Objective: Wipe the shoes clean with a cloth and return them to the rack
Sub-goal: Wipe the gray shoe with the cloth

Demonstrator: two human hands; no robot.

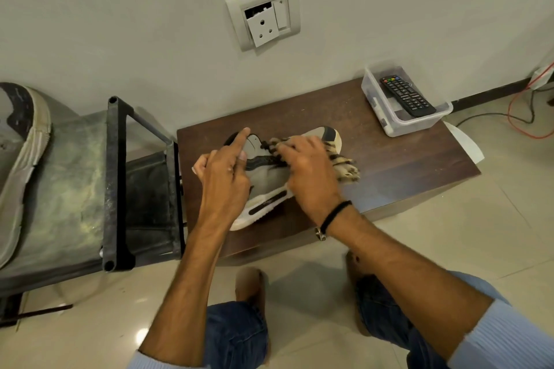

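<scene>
A home, likely a living area: glossy tiled floor (449, 237), painted wall with a broken socket plate (263, 13), a TV remote (407, 96) in a plastic tub (386, 120) on a low wooden worktop (404, 159), a metal shoe rack (115, 183).

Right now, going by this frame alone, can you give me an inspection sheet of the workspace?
Surface: low wooden table on a tiled floor.
Job's things: shoe lying on the table; striped cloth over its front; second shoe on the rack.
Clutter: remote in a clear box.
Hands: left hand holds the shoe's heel end; right hand grips the cloth.
Cables: red and black cables on the floor, far right.
Surroundings: broken wall socket.
</scene>
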